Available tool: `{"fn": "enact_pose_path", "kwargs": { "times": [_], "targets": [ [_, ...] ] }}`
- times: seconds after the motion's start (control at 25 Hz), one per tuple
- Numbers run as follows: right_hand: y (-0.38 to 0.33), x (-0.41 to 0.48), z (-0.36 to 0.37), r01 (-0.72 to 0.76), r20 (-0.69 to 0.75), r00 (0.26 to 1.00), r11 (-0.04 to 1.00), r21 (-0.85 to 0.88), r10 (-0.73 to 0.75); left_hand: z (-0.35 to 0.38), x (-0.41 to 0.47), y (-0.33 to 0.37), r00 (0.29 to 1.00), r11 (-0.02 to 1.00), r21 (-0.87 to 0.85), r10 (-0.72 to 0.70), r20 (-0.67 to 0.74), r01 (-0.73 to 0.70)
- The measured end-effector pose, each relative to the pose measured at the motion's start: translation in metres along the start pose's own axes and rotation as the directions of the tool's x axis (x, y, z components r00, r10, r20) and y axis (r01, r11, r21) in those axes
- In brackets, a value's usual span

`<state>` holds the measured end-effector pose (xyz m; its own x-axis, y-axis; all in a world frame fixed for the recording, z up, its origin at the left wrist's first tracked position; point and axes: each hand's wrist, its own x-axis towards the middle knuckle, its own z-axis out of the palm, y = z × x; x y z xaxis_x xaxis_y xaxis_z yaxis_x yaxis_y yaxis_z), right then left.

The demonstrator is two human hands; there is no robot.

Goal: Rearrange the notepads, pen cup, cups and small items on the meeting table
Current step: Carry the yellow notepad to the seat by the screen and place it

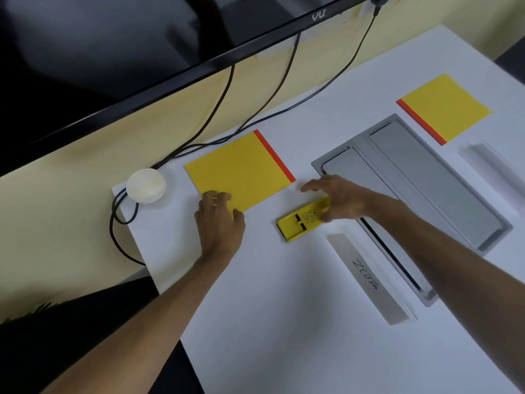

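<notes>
A yellow notepad with a red spine (241, 169) lies flat near the far left of the white table (284, 322). My left hand (220, 220) rests on the notepad's near corner, fingers curled and pressing down on it. My right hand (338, 199) hovers with spread fingers over the far end of a small yellow box (298, 223), touching it; whether it grips the box is unclear. A second yellow notepad (446, 106) lies at the far right. A stack of white cups (146, 185) stands upside down at the table's left corner.
A grey cable hatch (426, 177) is set into the table's middle. A folded name card marked ZEBRA (369, 280) lies near me, another white card (488, 166) at the right. Black cables (122, 220) run from a monitor (170, 52) over the left corner.
</notes>
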<state>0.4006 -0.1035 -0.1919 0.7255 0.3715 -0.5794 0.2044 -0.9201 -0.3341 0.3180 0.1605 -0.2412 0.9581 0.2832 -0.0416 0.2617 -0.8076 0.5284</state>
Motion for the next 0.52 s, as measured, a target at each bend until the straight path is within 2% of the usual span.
{"fn": "enact_pose_path", "kwargs": {
  "times": [0.08, 0.2, 0.36, 0.52],
  "targets": [
    [0.011, -0.01, 0.009, 0.027, 0.036, 0.999, 0.984, -0.176, -0.021, 0.015, -0.008, 0.005, 0.982, 0.975, 0.124, 0.179, 0.068, -0.186],
    [0.021, -0.015, 0.021, 0.095, -0.092, 0.988, 0.966, -0.242, -0.12, 0.036, -0.011, 0.017, 0.96, 0.944, 0.184, 0.253, 0.121, -0.272],
    [0.036, -0.019, 0.016, 0.141, -0.261, 0.951, 0.984, -0.108, -0.165, 0.058, 0.008, 0.033, 0.955, 0.931, 0.214, 0.287, 0.068, -0.295],
    [0.058, -0.023, 0.003, 0.108, -0.474, 0.878, 0.993, 0.047, -0.072, 0.073, 0.024, 0.034, 0.952, 0.922, 0.25, 0.305, -0.001, -0.295]
  ]
}}
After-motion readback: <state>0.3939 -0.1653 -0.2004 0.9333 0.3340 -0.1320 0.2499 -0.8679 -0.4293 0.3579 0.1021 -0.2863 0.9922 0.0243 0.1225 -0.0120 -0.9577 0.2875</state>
